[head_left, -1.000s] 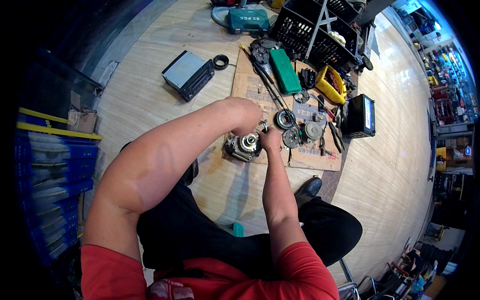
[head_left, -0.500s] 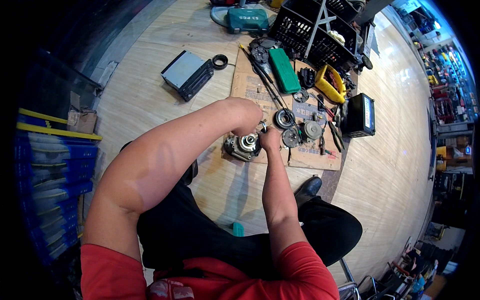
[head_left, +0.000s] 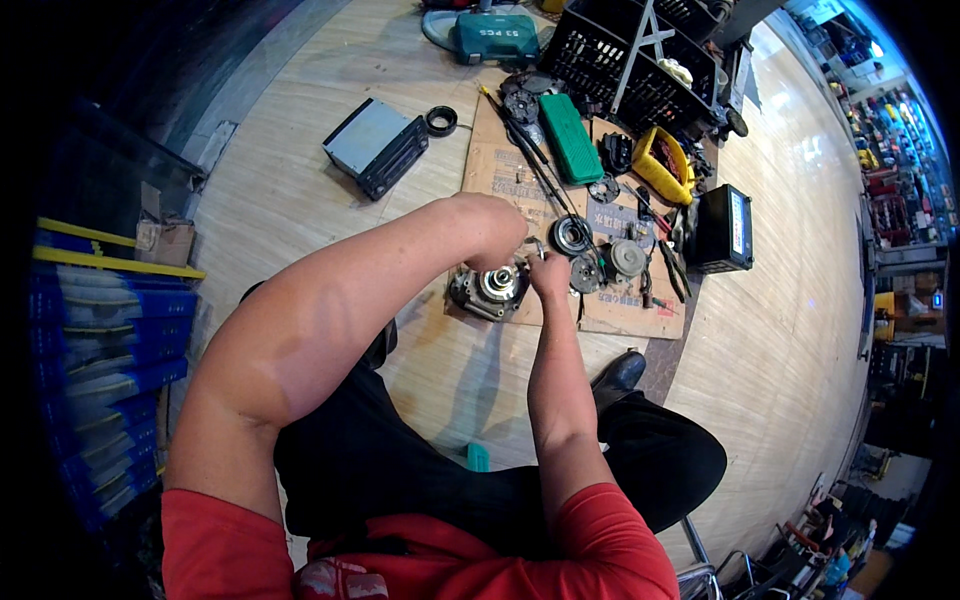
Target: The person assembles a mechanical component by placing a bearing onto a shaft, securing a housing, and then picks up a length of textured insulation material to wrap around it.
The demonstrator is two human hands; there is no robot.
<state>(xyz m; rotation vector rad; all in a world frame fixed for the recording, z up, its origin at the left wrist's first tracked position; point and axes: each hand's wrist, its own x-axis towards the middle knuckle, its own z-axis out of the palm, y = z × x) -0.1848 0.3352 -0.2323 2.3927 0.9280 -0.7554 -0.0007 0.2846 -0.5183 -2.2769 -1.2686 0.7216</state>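
Note:
A round metal machine part point(head_left: 487, 295), like a compressor or pump body with a bright hub, sits on the front left of the cardboard. Just beyond it, my left hand point(head_left: 494, 232) is curled with the knuckles up; most of its fingers and whatever they grip are hidden. My right hand point(head_left: 549, 274) is closed at the right side of the machine part, slightly apart from it. A small shiny metal tool point(head_left: 538, 247) pokes out past its fingers; its exact kind is too small to tell. A black pulley ring point(head_left: 570, 236) lies to the right of my hands.
Flattened cardboard point(head_left: 625, 320) carries a silver round part point(head_left: 626, 260), cables, pliers point(head_left: 672, 270) and a green case point(head_left: 570, 140). Beyond are a yellow container point(head_left: 663, 166), black crates point(head_left: 590, 60) and a teal toolbox point(head_left: 497, 40). A car stereo point(head_left: 376, 148) lies left, a battery point(head_left: 722, 230) right.
My right hand has shifted slightly right, away from the machine part, and the shiny tool has moved with it. My left hand stays nearly in place.

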